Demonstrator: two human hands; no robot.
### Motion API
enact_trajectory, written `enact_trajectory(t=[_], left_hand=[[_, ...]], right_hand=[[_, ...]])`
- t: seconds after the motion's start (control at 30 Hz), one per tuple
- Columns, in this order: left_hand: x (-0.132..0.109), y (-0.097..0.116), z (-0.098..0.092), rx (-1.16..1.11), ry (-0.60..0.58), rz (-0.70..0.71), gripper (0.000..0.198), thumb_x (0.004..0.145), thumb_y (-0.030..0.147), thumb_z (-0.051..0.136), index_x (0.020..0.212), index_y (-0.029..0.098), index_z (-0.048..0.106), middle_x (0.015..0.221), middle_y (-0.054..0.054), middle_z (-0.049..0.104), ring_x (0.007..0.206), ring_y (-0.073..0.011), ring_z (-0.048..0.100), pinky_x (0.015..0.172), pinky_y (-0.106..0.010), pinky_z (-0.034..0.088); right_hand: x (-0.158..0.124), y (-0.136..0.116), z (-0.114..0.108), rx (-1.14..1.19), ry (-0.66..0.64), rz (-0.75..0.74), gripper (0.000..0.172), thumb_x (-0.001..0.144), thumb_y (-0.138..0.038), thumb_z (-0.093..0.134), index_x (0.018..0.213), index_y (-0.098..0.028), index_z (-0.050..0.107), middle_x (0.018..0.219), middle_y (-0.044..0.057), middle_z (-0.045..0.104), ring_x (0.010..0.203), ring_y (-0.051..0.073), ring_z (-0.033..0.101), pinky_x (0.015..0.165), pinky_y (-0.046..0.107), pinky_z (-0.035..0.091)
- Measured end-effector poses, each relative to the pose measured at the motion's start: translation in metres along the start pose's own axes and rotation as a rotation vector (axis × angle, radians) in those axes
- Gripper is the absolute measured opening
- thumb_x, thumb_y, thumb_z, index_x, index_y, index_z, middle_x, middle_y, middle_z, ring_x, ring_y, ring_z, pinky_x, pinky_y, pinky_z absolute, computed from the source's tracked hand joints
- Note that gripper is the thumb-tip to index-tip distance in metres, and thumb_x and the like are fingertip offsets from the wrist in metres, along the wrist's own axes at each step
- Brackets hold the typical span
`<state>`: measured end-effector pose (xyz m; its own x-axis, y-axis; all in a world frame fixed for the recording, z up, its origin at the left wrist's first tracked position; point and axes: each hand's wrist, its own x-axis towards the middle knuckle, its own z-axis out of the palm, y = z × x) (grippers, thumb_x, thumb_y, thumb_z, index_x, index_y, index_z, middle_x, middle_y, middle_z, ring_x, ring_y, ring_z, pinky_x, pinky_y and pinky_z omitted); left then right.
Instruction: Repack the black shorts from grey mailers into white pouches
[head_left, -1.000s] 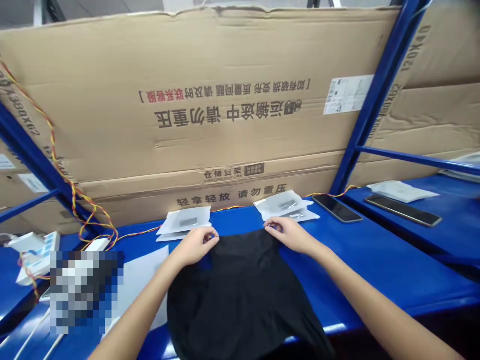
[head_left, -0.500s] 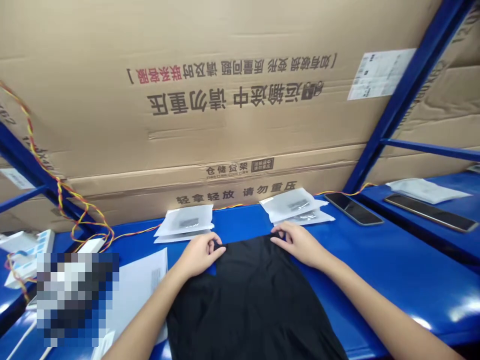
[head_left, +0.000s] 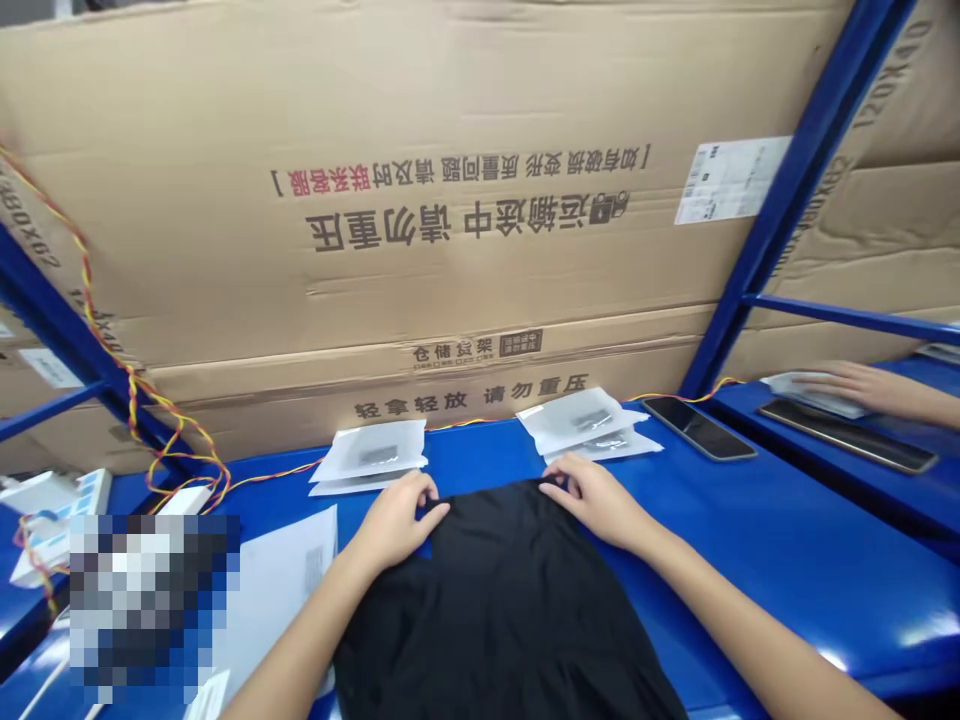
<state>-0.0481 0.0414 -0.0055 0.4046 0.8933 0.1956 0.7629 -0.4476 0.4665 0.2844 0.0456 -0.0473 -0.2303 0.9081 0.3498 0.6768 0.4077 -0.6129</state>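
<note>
A black fabric garment lies spread on the blue shelf top, its far edge pinched up by both hands. My left hand grips the edge's left corner between thumb and fingers. At the right corner, my right hand holds the cloth the same way. The near part of the garment runs out of the bottom of the picture. Two white packets with dark contents lie just beyond the hands: one past my left hand, another past my right.
Two dark phones lie at right. A co-worker's hand rests on a white packet. A paper sheet, twisted wires and a pixelated patch are at left. Large cardboard boxes stand behind.
The garment's far edge is pulled straighter and the cloth lies flatter than a second ago. A co-worker's hand has come into view at right. My view has shifted slightly.
</note>
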Motion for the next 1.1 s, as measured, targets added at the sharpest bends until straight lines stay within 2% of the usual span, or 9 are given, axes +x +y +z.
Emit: enact_trajectory(t=[0.2,0.37,0.57,0.67,0.77,0.83,0.93,1.0,1.1], left_hand=[[-0.001,0.001,0.000,-0.038,0.009,0.002,0.015,0.090,0.037,0.062,0.085,0.023,0.061,0.085,-0.002,0.063,0.078,-0.0219,0.061,0.072,-0.032,0.045],[0.003,0.002,-0.002,-0.114,0.015,0.003,0.020,0.090,0.040,0.063,0.082,0.022,0.061,0.075,0.000,0.062,0.065,-0.0183,0.059,0.066,-0.030,0.046],[0.007,0.020,-0.029,-0.213,0.056,0.027,0.024,0.089,0.044,0.064,0.081,0.021,0.062,0.081,-0.002,0.073,0.076,-0.0204,0.068,0.071,-0.030,0.053],[-0.016,0.036,-0.039,-0.216,0.087,0.043,0.016,0.088,0.038,0.068,0.086,0.022,0.067,0.089,-0.002,0.077,0.086,-0.0225,0.072,0.081,-0.033,0.056],[-0.054,0.046,-0.031,-0.168,0.080,0.087,0.008,0.092,0.029,0.065,0.089,0.025,0.071,0.097,-0.002,0.080,0.097,-0.0243,0.075,0.091,-0.036,0.057],[-0.079,0.048,-0.018,-0.076,0.040,0.166,0.013,0.095,0.025,0.061,0.090,0.026,0.073,0.101,-0.002,0.082,0.108,-0.0258,0.076,0.096,-0.037,0.058],[-0.106,0.048,-0.003,0.017,-0.005,0.250,0.016,0.100,0.026,0.059,0.101,0.026,0.075,0.112,-0.003,0.082,0.123,-0.0273,0.072,0.103,-0.039,0.059],[-0.119,0.051,-0.002,0.070,0.030,0.273,0.021,0.104,0.029,0.055,0.109,0.026,0.075,0.121,-0.004,0.080,0.128,-0.0274,0.069,0.105,-0.041,0.060],[-0.138,0.058,-0.008,0.199,0.127,0.323,0.024,0.105,0.038,0.056,0.115,0.027,0.074,0.128,-0.006,0.077,0.127,-0.0289,0.070,0.103,-0.042,0.063]], right_hand=[[-0.001,-0.003,-0.001,0.032,0.003,0.011,0.025,0.093,-0.044,0.060,0.093,-0.023,0.071,0.079,0.004,0.064,0.068,0.021,0.057,0.072,0.036,0.050],[0.004,-0.004,-0.001,0.091,0.006,0.042,0.030,0.091,-0.049,0.061,0.092,-0.022,0.072,0.082,0.004,0.067,0.064,0.019,0.057,0.069,0.035,0.051],[0.005,-0.014,-0.024,0.186,-0.016,0.106,0.040,0.092,-0.057,0.058,0.099,-0.020,0.072,0.068,0.001,0.066,0.057,0.020,0.061,0.059,0.034,0.052],[-0.018,-0.028,-0.044,0.245,-0.052,0.102,0.036,0.091,-0.052,0.059,0.103,-0.021,0.073,0.081,0.005,0.074,0.069,0.023,0.069,0.057,0.032,0.054],[-0.054,-0.035,-0.054,0.198,-0.064,0.012,0.024,0.092,-0.040,0.061,0.100,-0.023,0.077,0.106,0.009,0.078,0.096,0.027,0.073,0.079,0.039,0.061],[-0.079,-0.033,-0.052,0.123,-0.092,-0.070,0.021,0.093,-0.030,0.059,0.101,-0.026,0.078,0.113,0.009,0.078,0.107,0.028,0.072,0.096,0.045,0.060],[-0.109,-0.025,-0.043,0.040,-0.108,-0.143,0.037,0.089,-0.014,0.052,0.111,-0.029,0.079,0.130,0.007,0.075,0.131,0.030,0.064,0.112,0.054,0.053],[-0.124,-0.026,-0.040,-0.002,-0.076,-0.169,0.048,0.088,-0.010,0.048,0.120,-0.031,0.078,0.138,0.005,0.071,0.142,0.030,0.056,0.115,0.057,0.051],[-0.146,-0.041,-0.045,-0.078,-0.029,-0.223,0.051,0.094,-0.015,0.051,0.136,-0.036,0.071,0.146,0.003,0.065,0.145,0.031,0.052,0.113,0.056,0.054]])
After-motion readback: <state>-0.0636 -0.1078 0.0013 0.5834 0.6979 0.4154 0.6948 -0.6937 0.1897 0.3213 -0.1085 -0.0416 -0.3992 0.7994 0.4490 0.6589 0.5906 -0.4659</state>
